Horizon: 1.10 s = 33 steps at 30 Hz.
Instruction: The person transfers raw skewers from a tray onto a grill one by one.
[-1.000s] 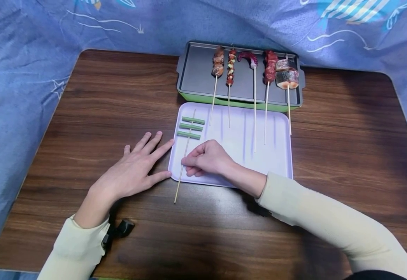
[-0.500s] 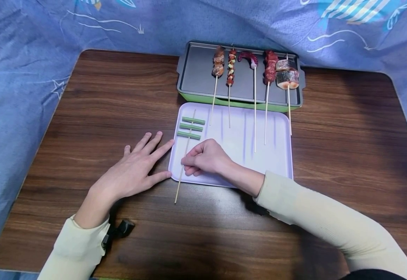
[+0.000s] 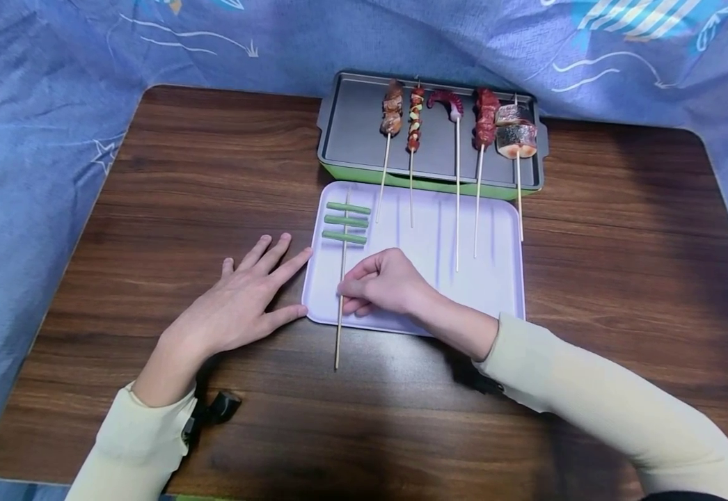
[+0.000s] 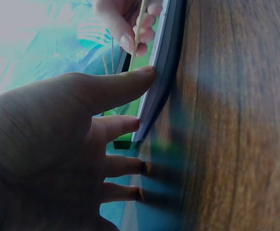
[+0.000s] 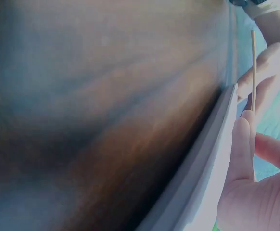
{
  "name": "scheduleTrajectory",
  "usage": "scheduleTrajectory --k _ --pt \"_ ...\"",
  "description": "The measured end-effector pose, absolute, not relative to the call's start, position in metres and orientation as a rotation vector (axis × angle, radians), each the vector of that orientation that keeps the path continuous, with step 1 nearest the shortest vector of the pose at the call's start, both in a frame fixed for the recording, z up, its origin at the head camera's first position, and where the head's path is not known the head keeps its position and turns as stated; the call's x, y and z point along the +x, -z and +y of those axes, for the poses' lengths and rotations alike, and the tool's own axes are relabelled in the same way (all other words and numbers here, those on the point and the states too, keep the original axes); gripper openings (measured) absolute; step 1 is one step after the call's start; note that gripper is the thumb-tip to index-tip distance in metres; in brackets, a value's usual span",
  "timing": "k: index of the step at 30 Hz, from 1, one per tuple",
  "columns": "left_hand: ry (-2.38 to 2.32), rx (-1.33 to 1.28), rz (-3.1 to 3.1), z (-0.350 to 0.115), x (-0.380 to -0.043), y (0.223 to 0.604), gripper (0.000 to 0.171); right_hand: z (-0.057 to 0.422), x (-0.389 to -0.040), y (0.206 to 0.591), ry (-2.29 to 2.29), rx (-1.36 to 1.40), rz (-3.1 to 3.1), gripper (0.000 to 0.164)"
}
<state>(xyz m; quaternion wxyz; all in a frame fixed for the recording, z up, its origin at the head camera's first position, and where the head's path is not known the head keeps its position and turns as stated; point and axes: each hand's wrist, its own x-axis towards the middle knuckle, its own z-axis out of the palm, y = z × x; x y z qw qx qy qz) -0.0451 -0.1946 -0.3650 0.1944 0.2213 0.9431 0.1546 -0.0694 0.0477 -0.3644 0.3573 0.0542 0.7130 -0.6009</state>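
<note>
A skewer threaded through three green bean-like pieces lies over the left side of a pale lilac tray. My right hand pinches its stick between thumb and fingertips, below the green pieces; the lower end reaches past the tray's front rim. Spread out with straight fingers, my left hand is at the tray's left edge, its thumb and index fingertips touching the rim. The left wrist view shows that thumb against the rim. In the right wrist view the stick rises from the right fingertips.
Behind the tray stands a grey-topped green grill. Several skewers lie on it: brown meat, a thin red and yellow one, a purple tentacle, red meat and fish chunks. Their sticks overhang the tray.
My right hand has moved a little to the right with the skewer, which now stands straighter, and the green pieces have shifted with it. My left hand has stayed in place.
</note>
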Motion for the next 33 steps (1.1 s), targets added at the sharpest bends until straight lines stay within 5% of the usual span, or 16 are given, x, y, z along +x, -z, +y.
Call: scheduleTrajectory --k 15,33 --pt "-0.417 0.632 2.64 -0.195 -0.047 0.365 0.075 0.046 -0.039 0.341 1.603 -0.083 1.775 0.01" --pt "-0.435 0.628 2.642 -0.195 -0.046 0.364 0.077 0.059 -0.07 0.296 1.658 -0.181 1.928 0.011"
